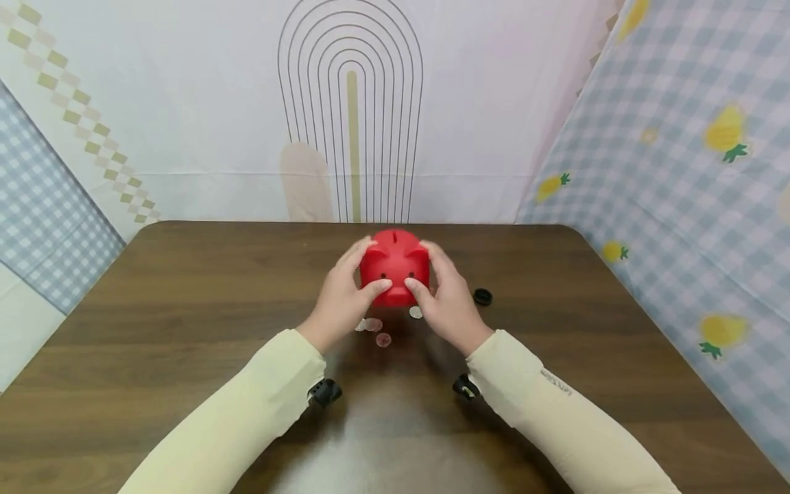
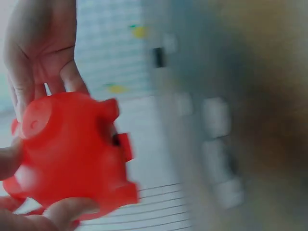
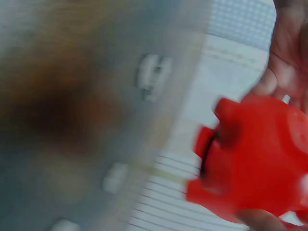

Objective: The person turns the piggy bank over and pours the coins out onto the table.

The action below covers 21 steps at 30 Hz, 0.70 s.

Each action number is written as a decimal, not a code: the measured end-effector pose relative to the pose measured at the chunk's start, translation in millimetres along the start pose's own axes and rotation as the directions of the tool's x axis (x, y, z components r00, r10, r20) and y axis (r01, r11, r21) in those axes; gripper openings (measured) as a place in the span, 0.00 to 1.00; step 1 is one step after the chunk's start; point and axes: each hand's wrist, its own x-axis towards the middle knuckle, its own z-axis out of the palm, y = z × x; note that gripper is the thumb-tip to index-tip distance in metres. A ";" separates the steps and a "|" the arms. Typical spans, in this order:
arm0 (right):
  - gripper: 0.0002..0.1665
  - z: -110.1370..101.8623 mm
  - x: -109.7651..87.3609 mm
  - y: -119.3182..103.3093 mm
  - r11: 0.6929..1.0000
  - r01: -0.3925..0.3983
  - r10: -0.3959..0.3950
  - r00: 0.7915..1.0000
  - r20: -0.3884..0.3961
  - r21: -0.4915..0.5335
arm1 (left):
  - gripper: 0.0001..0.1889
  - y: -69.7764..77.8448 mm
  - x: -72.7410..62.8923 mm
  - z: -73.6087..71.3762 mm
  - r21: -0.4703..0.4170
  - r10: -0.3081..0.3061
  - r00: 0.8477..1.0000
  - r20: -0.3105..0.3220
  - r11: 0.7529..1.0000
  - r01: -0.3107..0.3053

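Observation:
A red piggy bank [image 1: 395, 264] is held up between both hands, its face toward me and the coin slot on top. My left hand [image 1: 342, 295] grips its left side, thumb on the face beside one eye. On the other side my right hand [image 1: 450, 302] grips it the same way. Both wrist views show the piggy bank's underside and stubby feet, clear of the table. Below it lie several coins [image 1: 383, 339], one silver coin [image 1: 415, 313] near the right thumb. A small black round cap [image 1: 483, 296] lies right of the right hand.
The brown wooden table [image 1: 185, 309] spreads under the arms. A white patterned cloth [image 1: 216, 103] hangs behind it, and a blue checked cloth [image 1: 666, 171] hangs along the right side. Black wrist bands [image 1: 325, 392] show under the sleeves.

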 end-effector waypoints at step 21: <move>0.34 -1.1 -1.5 -6.3 0.997 -0.065 0.065 0.998 0.021 0.039 | 0.34 4.3 0.7 -3.0 0.028 -0.047 0.998 0.031 0.999 0.046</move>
